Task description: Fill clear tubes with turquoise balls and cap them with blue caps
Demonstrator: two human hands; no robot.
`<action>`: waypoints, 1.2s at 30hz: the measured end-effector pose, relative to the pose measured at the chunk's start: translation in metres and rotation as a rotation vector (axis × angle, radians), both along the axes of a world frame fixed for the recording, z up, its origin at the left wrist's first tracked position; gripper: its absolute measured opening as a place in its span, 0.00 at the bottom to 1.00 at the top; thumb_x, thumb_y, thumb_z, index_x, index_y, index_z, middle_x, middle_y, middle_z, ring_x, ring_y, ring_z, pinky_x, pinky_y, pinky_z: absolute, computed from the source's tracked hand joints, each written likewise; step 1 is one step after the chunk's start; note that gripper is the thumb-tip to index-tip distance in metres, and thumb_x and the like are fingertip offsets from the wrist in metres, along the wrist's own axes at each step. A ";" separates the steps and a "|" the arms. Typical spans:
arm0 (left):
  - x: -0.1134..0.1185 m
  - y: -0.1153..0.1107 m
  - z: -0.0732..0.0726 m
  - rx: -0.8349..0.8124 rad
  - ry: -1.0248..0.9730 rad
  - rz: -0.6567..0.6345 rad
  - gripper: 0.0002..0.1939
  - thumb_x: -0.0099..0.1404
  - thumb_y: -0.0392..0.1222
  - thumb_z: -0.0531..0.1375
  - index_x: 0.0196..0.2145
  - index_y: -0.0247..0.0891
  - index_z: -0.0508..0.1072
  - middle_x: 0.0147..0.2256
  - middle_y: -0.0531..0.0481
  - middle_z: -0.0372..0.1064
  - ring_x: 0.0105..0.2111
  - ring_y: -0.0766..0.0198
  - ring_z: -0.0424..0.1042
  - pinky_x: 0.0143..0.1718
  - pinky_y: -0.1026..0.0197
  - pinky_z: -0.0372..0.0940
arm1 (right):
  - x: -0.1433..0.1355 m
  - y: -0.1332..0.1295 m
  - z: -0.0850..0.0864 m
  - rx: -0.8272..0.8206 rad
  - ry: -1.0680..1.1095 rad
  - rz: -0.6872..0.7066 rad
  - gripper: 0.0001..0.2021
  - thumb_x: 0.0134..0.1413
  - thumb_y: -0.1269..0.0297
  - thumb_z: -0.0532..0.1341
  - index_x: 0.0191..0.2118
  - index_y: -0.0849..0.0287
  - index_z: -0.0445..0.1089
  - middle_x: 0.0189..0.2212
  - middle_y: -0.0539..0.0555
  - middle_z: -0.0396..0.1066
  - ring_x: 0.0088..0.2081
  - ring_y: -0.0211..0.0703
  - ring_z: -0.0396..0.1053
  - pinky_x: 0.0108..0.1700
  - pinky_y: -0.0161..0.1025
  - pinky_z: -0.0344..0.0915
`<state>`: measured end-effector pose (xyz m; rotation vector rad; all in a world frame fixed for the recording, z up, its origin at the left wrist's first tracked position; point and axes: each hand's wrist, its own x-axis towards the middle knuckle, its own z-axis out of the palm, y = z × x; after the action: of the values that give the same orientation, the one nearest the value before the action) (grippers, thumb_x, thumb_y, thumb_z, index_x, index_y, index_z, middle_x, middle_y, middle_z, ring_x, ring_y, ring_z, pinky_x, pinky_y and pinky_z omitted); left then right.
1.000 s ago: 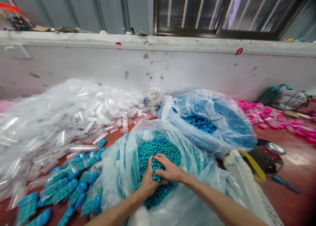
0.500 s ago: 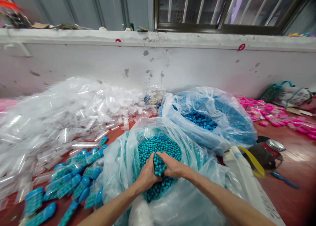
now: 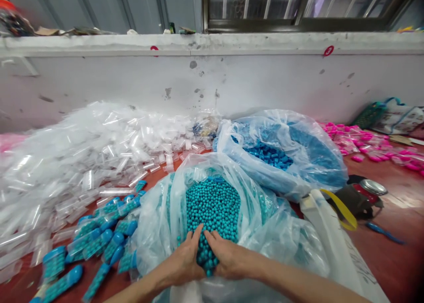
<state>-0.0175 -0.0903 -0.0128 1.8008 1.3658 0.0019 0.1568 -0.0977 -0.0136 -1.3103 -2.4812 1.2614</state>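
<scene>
A clear plastic bag (image 3: 155, 219) stands open in front of me, filled with small teal beads (image 3: 213, 203). At the near side of its mouth, my left hand (image 3: 188, 256) and my right hand (image 3: 228, 254) are cupped close to each other. A clump of teal beads lies between the palms, held from both sides. Fingertips of both hands nearly meet above the clump; the lower fingers are largely hidden.
Clear empty tubes (image 3: 99, 153) are heaped at the left, with blue-capped bead-filled tubes (image 3: 94, 241) nearer me. Behind is a bag of blue caps (image 3: 270, 155). Pink pieces (image 3: 364, 144), a dark object with a yellow strap (image 3: 344, 212) and a blue tool (image 3: 384, 233) lie right.
Both hands have moved down toward the near rim of the bag, with beads still between them. The view has shifted slightly.
</scene>
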 end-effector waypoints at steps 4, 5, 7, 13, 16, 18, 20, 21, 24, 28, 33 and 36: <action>-0.002 0.001 0.003 0.010 -0.100 0.071 0.45 0.45 0.40 0.60 0.60 0.35 0.48 0.60 0.40 0.45 0.59 0.52 0.46 0.57 0.54 0.47 | -0.002 -0.006 0.010 0.169 -0.099 0.021 0.33 0.44 0.74 0.55 0.59 0.65 0.48 0.49 0.67 0.60 0.42 0.54 0.68 0.40 0.44 0.65; -0.003 -0.001 0.002 0.034 -0.087 0.065 0.41 0.47 0.40 0.59 0.59 0.36 0.51 0.60 0.42 0.46 0.59 0.53 0.46 0.57 0.54 0.46 | -0.006 -0.010 0.006 0.264 -0.150 0.024 0.32 0.44 0.76 0.54 0.59 0.67 0.49 0.49 0.70 0.60 0.40 0.55 0.69 0.38 0.44 0.66; -0.004 -0.004 0.002 0.074 -0.024 0.008 0.37 0.48 0.40 0.58 0.57 0.38 0.55 0.60 0.43 0.47 0.59 0.54 0.47 0.58 0.55 0.44 | -0.016 -0.018 -0.009 0.489 -0.208 0.037 0.29 0.45 0.78 0.52 0.57 0.70 0.50 0.49 0.74 0.59 0.39 0.57 0.69 0.35 0.46 0.66; -0.011 -0.001 0.023 0.005 0.108 -0.174 0.38 0.47 0.36 0.55 0.58 0.35 0.54 0.58 0.40 0.51 0.55 0.53 0.56 0.55 0.55 0.52 | -0.041 -0.023 -0.057 0.799 -0.277 0.086 0.24 0.47 0.74 0.51 0.53 0.73 0.57 0.43 0.76 0.65 0.30 0.55 0.69 0.24 0.44 0.62; -0.015 0.001 0.018 -0.049 0.136 -0.145 0.42 0.45 0.34 0.55 0.59 0.33 0.50 0.61 0.39 0.43 0.58 0.53 0.50 0.56 0.56 0.50 | -0.035 -0.013 -0.052 0.746 -0.377 0.153 0.25 0.47 0.72 0.53 0.54 0.69 0.57 0.44 0.76 0.65 0.29 0.55 0.69 0.22 0.42 0.61; -0.017 0.003 0.007 -0.058 0.125 -0.108 0.42 0.43 0.32 0.56 0.58 0.35 0.53 0.61 0.42 0.44 0.58 0.53 0.50 0.56 0.57 0.50 | -0.024 -0.003 -0.033 0.643 -0.367 0.255 0.24 0.50 0.68 0.54 0.55 0.64 0.56 0.41 0.71 0.68 0.27 0.53 0.70 0.21 0.40 0.61; -0.016 0.009 -0.001 0.018 0.061 -0.053 0.38 0.44 0.31 0.55 0.56 0.40 0.58 0.58 0.46 0.52 0.57 0.54 0.54 0.56 0.57 0.52 | -0.012 0.011 -0.008 0.499 -0.315 0.353 0.21 0.51 0.65 0.54 0.53 0.56 0.59 0.35 0.61 0.71 0.23 0.47 0.69 0.20 0.37 0.60; -0.014 0.015 -0.002 0.101 0.022 -0.015 0.34 0.47 0.31 0.54 0.54 0.42 0.61 0.56 0.47 0.56 0.55 0.55 0.57 0.55 0.57 0.53 | -0.008 0.021 0.004 0.455 -0.296 0.347 0.18 0.50 0.64 0.55 0.49 0.53 0.63 0.33 0.57 0.71 0.23 0.44 0.68 0.21 0.36 0.60; -0.004 0.047 0.004 0.442 0.018 0.130 0.27 0.56 0.30 0.47 0.53 0.41 0.63 0.51 0.46 0.63 0.52 0.57 0.61 0.54 0.56 0.53 | -0.007 0.066 0.026 0.543 -0.314 0.072 0.14 0.51 0.72 0.50 0.43 0.55 0.66 0.33 0.56 0.70 0.33 0.47 0.69 0.31 0.39 0.64; 0.006 0.112 0.011 0.746 0.288 0.169 0.30 0.57 0.25 0.43 0.57 0.39 0.56 0.58 0.42 0.51 0.58 0.52 0.49 0.56 0.51 0.47 | -0.021 0.136 0.019 0.782 -0.280 -0.178 0.24 0.52 0.75 0.47 0.56 0.60 0.53 0.54 0.66 0.55 0.49 0.56 0.60 0.43 0.50 0.61; 0.001 0.148 -0.007 0.859 0.447 -0.024 0.28 0.59 0.25 0.42 0.56 0.38 0.56 0.57 0.38 0.52 0.55 0.50 0.54 0.52 0.48 0.52 | -0.023 0.165 0.002 0.806 -0.327 -0.184 0.19 0.55 0.75 0.45 0.52 0.63 0.59 0.46 0.64 0.63 0.42 0.51 0.63 0.41 0.46 0.62; -0.001 0.134 -0.013 0.885 0.462 -0.189 0.24 0.60 0.26 0.41 0.52 0.35 0.61 0.48 0.38 0.63 0.48 0.53 0.62 0.47 0.51 0.57 | -0.011 0.152 0.000 0.766 -0.333 -0.115 0.15 0.57 0.74 0.44 0.44 0.61 0.64 0.42 0.61 0.65 0.41 0.48 0.63 0.41 0.43 0.61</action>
<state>-0.0181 0.0441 -0.0256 2.7972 1.6472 0.1118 0.1455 0.0545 -0.0138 -1.4580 -2.5991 0.0111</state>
